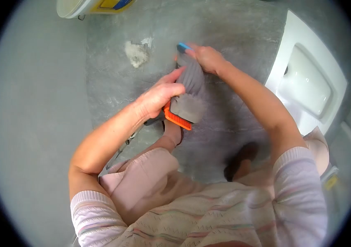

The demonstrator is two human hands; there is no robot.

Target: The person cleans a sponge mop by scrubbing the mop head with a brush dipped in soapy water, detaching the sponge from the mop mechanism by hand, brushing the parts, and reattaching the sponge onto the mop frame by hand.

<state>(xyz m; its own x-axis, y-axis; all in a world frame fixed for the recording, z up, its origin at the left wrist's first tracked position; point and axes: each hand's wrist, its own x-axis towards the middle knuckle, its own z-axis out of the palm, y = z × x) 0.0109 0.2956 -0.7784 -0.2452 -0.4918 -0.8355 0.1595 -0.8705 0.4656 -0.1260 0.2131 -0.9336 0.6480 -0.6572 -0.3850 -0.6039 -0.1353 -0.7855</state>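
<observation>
In front of me is a brush with grey bristles (192, 76), slightly blurred. My left hand (161, 92) grips its near side, thumb lying across the bristles. A clump of grey dust (187, 108) hangs at the lower end of the bristles. Just below the left hand sits an orange ribbed strip (177, 118); how it joins the brush is hidden. My right hand (206, 57) is closed around a blue and black piece (183, 47) at the far end of the bristles. On the floor to the left lies a pale fluffy clump (137, 53).
A white basin (276, 76) stands on the right. At the upper left is a white and yellow bucket (105, 6). My feet are on the grey floor (113, 94) below the hands, one in a dark shoe (239, 160).
</observation>
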